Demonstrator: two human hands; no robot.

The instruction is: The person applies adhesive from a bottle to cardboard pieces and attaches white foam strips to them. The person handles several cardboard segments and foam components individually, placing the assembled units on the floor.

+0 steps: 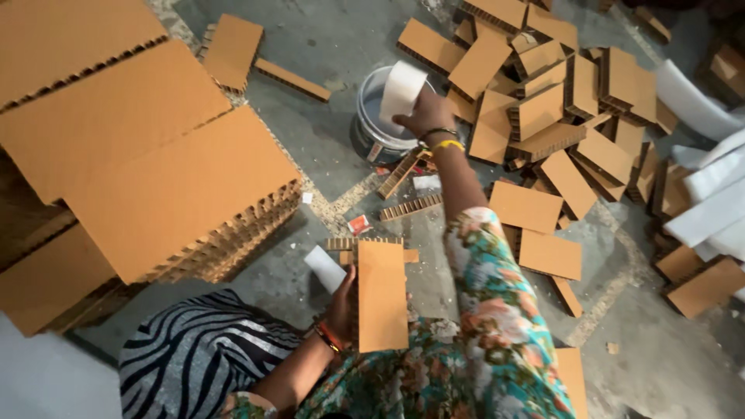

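My left hand [341, 304] grips the left edge of a brown honeycomb cardboard piece [382, 296], held flat near my lap. A small white block [324, 268] lies on the floor just beyond that hand. My right hand [425, 115] is stretched forward and holds a white rectangular piece [402, 90] over a grey bucket [371, 132] with white contents. Bangles sit on both wrists.
A tall stack of large honeycomb cardboard sheets [155, 171] fills the left. Several small cut cardboard pieces [559, 101] lie piled at the upper right, with more on the concrete floor. White foam slabs [710, 194] sit at the right edge. Narrow cardboard strips [410, 206] lie near the bucket.
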